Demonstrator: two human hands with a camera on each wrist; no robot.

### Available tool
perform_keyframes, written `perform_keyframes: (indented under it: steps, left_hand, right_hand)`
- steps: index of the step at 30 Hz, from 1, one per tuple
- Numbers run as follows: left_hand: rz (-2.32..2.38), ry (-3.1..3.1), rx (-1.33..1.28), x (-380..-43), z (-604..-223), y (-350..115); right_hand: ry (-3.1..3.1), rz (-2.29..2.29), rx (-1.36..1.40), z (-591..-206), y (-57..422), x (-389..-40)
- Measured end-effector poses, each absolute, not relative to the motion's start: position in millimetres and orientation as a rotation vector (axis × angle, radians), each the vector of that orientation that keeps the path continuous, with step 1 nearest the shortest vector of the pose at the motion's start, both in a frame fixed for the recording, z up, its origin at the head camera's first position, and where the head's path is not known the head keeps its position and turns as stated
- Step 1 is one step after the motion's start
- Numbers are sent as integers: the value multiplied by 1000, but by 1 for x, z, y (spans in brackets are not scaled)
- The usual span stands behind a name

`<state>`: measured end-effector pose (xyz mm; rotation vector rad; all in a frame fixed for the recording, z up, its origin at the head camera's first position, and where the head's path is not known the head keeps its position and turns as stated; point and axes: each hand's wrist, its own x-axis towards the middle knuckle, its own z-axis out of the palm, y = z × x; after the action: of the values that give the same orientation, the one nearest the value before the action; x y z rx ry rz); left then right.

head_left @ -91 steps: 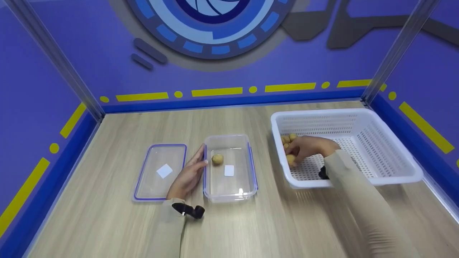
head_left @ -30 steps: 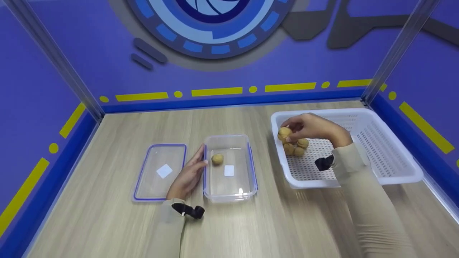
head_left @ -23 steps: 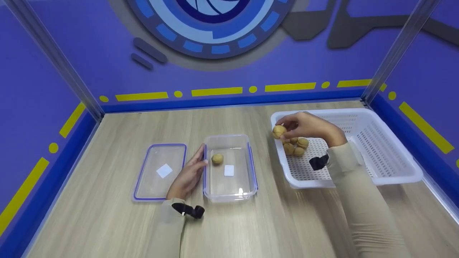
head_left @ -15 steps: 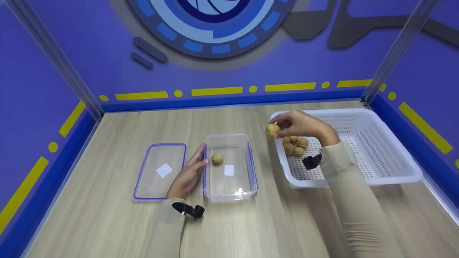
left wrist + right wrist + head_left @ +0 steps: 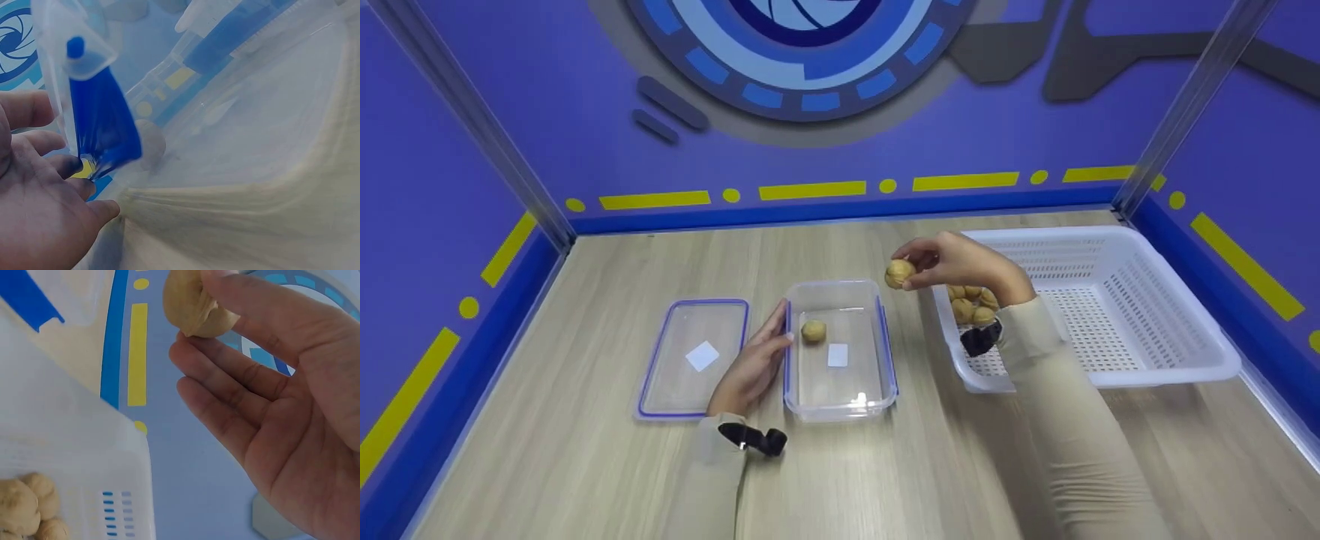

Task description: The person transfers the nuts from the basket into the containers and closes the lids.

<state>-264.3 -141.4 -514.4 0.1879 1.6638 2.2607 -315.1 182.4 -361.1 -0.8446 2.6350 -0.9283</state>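
Between thumb and fingers my right hand (image 5: 952, 262) pinches a walnut (image 5: 899, 274), held up between the white basket and the clear box. The right wrist view shows this walnut (image 5: 197, 306) at the fingertips, the other fingers loosely bent below it. My left hand (image 5: 751, 367) rests against the left side of the clear plastic box (image 5: 844, 394), its fingers fairly straight along the wall. In the left wrist view a blue side clip (image 5: 104, 124) of the box stands beside the fingers. One walnut (image 5: 813, 331) lies inside the box, near a white label (image 5: 838, 355).
A clear lid (image 5: 675, 390) with a blue seal lies flat left of the box. The white slotted basket (image 5: 1185, 330) at the right holds several walnuts (image 5: 962, 310) in its left end. Blue panels (image 5: 840, 165) wall the table's back and sides.
My right hand has picked a walnut from the basket, lifted it and carried it left past the basket's rim toward the box. The left hand and box have stayed in place.
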Motion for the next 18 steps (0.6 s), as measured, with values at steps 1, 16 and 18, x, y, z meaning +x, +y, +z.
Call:
perform_keyframes:
  steps: [1,16,18]
  left_hand:
    - [2263,1662,193,-264,-514,-141]
    - [2251,1682,213,-265,-515,-141]
    - [2250,1686,203,-265,-515,-141]
  right_hand:
    - [2634,-933,-840,-362,180,-315]
    - [2581,-1006,-847,-375,150,-321]
    - [2576,-1014,-835,-378,146,-322]
